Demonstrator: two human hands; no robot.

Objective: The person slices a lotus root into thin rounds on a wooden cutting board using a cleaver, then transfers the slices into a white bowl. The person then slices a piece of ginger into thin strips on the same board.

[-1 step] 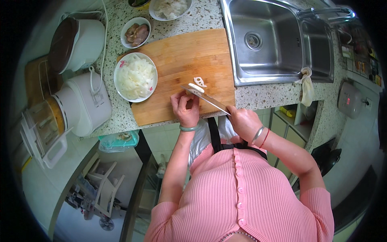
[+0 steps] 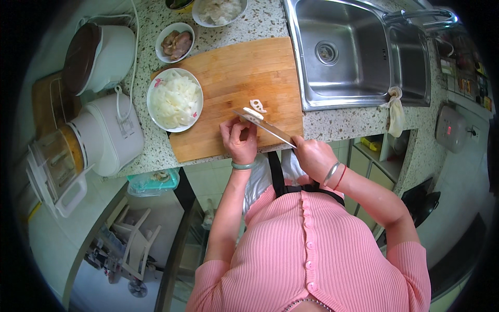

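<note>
A kitchen knife (image 2: pixel 275 133) slants over the near part of the wooden cutting board (image 2: pixel 239 70), its handle gripped in my right hand (image 2: pixel 315 158). Close against the blade's tip end, the fingers of my left hand (image 2: pixel 240 143) are curled in. Whatever they pinch is hidden by the fingers and the knife. A pale white slice (image 2: pixel 252 113) lies along the far side of the blade. Just beyond it is a thin slice with holes (image 2: pixel 254 102), which looks like lotus root. Left on the board's edge, a white plate (image 2: pixel 152 112) carries a heap of thin pale slices (image 2: pixel 175 100).
Behind the plate stand a small bowl of meat pieces (image 2: pixel 176 44) and a bowl of whitish food (image 2: pixel 221 10). To the right is a steel sink (image 2: pixel 348 52) with a cloth (image 2: pixel 396 112) over its edge. White appliances (image 2: pixel 112 132) line the left side of the speckled counter.
</note>
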